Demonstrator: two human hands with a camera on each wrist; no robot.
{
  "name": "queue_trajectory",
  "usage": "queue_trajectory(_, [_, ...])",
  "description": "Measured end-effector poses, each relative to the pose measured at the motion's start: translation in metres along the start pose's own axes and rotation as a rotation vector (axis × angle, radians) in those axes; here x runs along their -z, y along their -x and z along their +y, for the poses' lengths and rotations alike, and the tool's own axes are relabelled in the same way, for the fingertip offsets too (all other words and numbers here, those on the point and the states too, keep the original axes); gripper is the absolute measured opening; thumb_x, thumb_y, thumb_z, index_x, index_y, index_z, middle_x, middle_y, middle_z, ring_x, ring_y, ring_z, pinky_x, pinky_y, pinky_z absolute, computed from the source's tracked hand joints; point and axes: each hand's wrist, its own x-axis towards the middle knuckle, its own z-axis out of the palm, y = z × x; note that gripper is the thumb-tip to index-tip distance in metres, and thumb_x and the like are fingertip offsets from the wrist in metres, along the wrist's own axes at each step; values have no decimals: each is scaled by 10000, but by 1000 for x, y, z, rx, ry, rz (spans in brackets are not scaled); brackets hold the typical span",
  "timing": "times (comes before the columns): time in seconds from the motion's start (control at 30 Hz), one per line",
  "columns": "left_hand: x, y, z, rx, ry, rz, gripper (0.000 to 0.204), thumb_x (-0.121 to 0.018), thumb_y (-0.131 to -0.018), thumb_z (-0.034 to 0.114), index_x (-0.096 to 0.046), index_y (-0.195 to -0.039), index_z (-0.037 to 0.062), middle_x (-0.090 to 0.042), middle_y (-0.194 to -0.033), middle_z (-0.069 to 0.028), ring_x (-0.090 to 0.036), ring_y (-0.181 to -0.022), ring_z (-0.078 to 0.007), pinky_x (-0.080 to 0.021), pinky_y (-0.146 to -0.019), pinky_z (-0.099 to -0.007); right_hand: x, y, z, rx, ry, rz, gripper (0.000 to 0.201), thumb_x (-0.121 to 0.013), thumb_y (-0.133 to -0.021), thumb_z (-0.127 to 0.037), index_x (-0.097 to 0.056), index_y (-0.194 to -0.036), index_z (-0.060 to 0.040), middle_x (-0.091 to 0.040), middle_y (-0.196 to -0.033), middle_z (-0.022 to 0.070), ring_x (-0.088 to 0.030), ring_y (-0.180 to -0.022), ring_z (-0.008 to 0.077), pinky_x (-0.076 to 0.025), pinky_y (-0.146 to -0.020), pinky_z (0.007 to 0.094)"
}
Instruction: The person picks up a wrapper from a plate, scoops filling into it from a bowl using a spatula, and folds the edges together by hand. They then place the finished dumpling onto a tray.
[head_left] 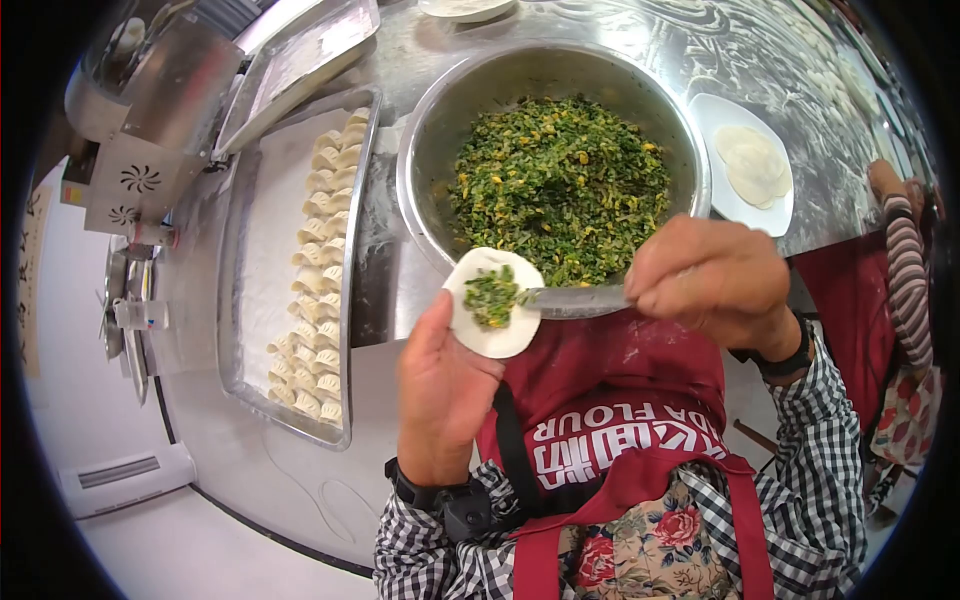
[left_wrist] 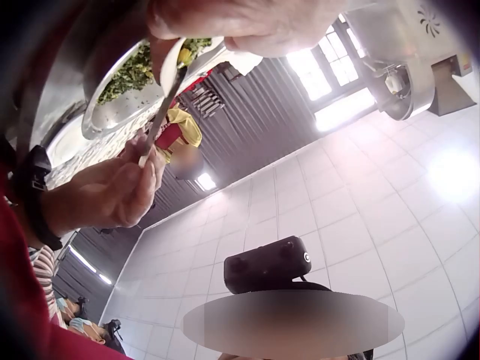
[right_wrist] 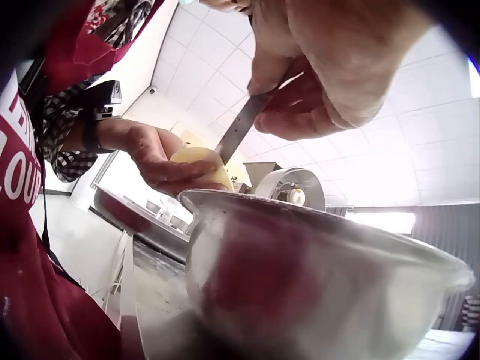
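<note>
My left hand [head_left: 440, 390] holds a round dumpling wrapper [head_left: 514, 343], its thumb along the left edge. A small mound of chopped green and yellow filling [head_left: 488, 297] lies in the wrapper's middle. Between thumb and fingers, my right hand [head_left: 705, 285] grips a flat metal spatula [head_left: 585, 299], whose tip reaches the mound's right side. Both hands are at the near rim of a large steel bowl [head_left: 418, 200] holding much more of the same filling [head_left: 560, 180]. In the right wrist view the left fingers [right_wrist: 184, 171] curl under the wrapper [right_wrist: 214, 160].
Left of the bowl, a metal tray [head_left: 262, 270] carries rows of folded dumplings [head_left: 330, 225]. Another tray [head_left: 310, 60] lies beyond it. A white plate [head_left: 712, 120] with stacked wrappers [head_left: 752, 165] sits right of the bowl. Another person's striped sleeve [head_left: 906, 275] shows at far right.
</note>
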Motion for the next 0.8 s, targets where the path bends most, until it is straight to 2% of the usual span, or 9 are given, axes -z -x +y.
queue_trajectory(0.03, [2,2,2,6,0,-2,385,-337,-943,202,-389,-1247,-29,-476,-1255,-158,-464,-1163,-274,-368,-990,-422,3,2,-1,-116,-45,55,59,-606,-759,31,-613,-817,29,-622,-840,144,-611,-708,220,-491,-577,274])
queue_trajectory(0.1, [7,5,5,-74,10,34,380,-358,-937,192,-395,-1248,-23,-480,-1253,-156,-466,-1162,-281,-376,-981,-438,6,6,3,-167,7,89,68,-595,-772,43,-617,-832,23,-627,-833,126,-609,-706,190,-482,-596,251])
queue_trajectory(0.2, [13,13,0,-60,-17,43,386,-378,-931,206,-401,-1239,-25,-487,-1236,-161,-474,-1151,-280,-386,-968,-446,6,12,7,-358,-8,141,88,-599,-770,44,-616,-849,11,-622,-817,86,-581,-683,125,-458,-600,216])
queue_trajectory(0.4, [25,26,-16,24,-24,139,362,-427,-915,227,-447,-1174,-25,-515,-1185,-162,-494,-1110,-266,-389,-960,-434,-2,18,11,-478,12,169,104,-583,-766,58,-610,-858,17,-606,-799,66,-562,-668,94,-434,-572,197])
queue_trajectory(0.53, [31,25,-24,19,-44,181,360,-429,-915,225,-448,-1173,-26,-513,-1191,-156,-492,-1113,-261,-382,-967,-430,-6,18,9,-493,21,138,108,-584,-764,58,-611,-860,16,-609,-803,67,-563,-667,91,-438,-571,199])
queue_trajectory(0.6, [33,22,-30,51,-31,193,366,-421,-919,218,-434,-1191,-25,-502,-1209,-149,-482,-1128,-258,-375,-975,-427,-9,18,11,-405,-21,169,119,-587,-759,62,-612,-865,16,-615,-811,72,-564,-664,91,-441,-570,201])
queue_trajectory(0.8, [18,13,-35,55,-1,157,380,-397,-928,203,-395,-1234,-22,-480,-1238,-138,-462,-1155,-256,-366,-985,-418,-16,19,8,-415,-50,185,121,-585,-760,64,-611,-868,17,-621,-821,84,-573,-672,101,-451,-577,205])
